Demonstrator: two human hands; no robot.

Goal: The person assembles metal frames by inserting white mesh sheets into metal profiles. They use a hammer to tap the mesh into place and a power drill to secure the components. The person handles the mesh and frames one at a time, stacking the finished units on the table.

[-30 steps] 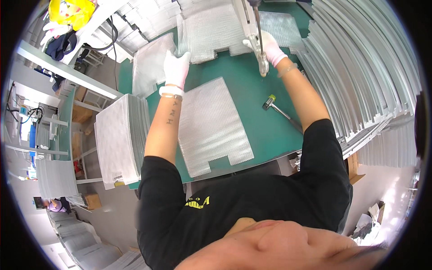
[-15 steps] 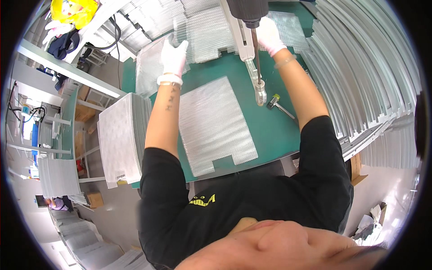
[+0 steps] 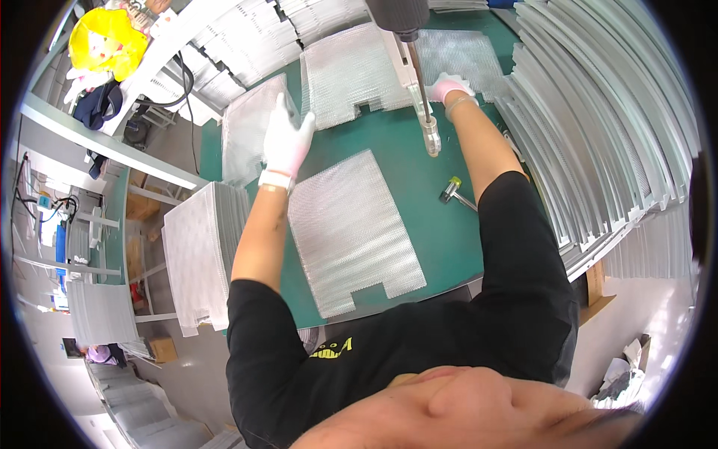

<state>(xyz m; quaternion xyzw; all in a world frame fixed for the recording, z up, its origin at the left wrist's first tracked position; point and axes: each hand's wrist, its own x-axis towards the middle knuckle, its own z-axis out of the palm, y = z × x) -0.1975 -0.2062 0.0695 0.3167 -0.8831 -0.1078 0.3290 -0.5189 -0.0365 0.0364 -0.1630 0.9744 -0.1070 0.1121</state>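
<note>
Two gloved hands work apart: the left hand (image 3: 286, 141), fingers spread free at ten o'clock of the mesh sheet (image 3: 351, 230), leaves it unpinned and liable to slide, while the right hand (image 3: 449, 88), grip unclear, steadies a metal strip (image 3: 419, 105).

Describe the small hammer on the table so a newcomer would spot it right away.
Start at the green table. Just right of the mesh sheet lying nearest the person, beside the right forearm, lies the small hammer. Unlike the flat silvery sheets around it, it has a yellow-tipped head and a thin metal handle.

A green-topped work surface (image 3: 389, 161) stands on a pale grey floor (image 3: 187, 374), white metal shelving (image 3: 97, 142) to its left in bright even light.
</note>
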